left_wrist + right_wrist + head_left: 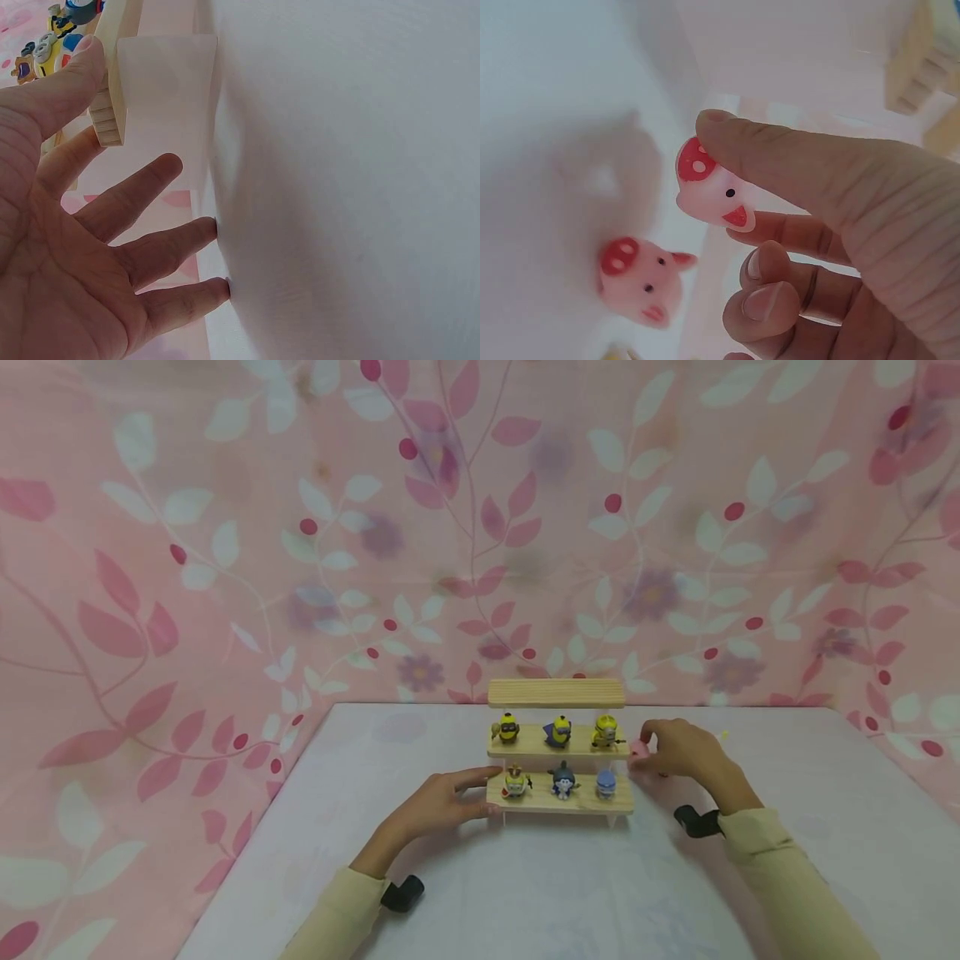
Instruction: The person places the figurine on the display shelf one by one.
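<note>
A small two-tier wooden display stand [570,807] with a top board stands on the table, with several small figurines on it. Yellow figures, one with a dark cape [558,732], fill the upper tier; below are a crowned yellow figure [514,783], a grey-hooded one [562,782] and a blue one [606,785]. My left hand [442,802] grips the lower board's left end between thumb and index finger, the other fingers spread. Right of the stand, my right hand [686,747] pinches a pink toy pig [712,195] between thumb and index finger.
A second pink toy pig [639,281] sits on the white-covered table [262,893] near my right hand. Behind the table hangs a pink leaf-patterned cloth [480,527]. A small yellow thing [620,352] shows at the bottom edge of the right wrist view.
</note>
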Tool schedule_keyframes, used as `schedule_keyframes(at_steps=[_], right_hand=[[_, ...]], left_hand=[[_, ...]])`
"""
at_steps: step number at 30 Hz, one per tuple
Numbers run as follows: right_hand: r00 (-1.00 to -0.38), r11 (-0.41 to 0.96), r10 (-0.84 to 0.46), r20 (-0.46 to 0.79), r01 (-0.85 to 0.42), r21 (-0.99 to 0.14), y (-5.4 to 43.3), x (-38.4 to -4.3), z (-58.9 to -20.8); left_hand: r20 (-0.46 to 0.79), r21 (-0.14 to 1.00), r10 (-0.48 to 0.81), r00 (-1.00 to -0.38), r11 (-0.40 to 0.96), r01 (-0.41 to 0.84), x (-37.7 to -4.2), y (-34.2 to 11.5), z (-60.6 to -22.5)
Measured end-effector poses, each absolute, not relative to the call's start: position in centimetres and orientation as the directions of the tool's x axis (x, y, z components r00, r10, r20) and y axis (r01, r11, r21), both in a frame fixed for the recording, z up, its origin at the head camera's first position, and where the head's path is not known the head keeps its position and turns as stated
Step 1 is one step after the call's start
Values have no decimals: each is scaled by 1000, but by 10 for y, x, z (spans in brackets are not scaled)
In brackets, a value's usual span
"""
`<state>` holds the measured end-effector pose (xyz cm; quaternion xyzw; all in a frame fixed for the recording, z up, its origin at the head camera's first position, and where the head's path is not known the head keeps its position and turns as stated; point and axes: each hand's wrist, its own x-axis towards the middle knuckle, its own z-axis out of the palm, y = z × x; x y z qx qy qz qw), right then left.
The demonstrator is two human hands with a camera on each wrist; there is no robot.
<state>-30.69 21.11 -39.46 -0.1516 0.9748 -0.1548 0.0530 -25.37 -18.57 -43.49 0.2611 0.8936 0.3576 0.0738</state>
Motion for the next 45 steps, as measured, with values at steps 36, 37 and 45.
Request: schedule_keyframes(at_steps=[36, 37, 45], right_hand=[[-961, 905, -265, 84, -278, -322, 213, -258, -322], [-961, 904, -264, 88, -278, -324, 213, -257, -320], [-959, 901, -260, 114, -284, -329, 200, -251, -306]], left_hand=[[47, 683, 519, -853, 606, 407, -255, -189, -437], [47, 684, 519, -854, 606, 406, -255, -189, -436], [56, 686, 526, -849, 597, 416, -255, -187, -436]])
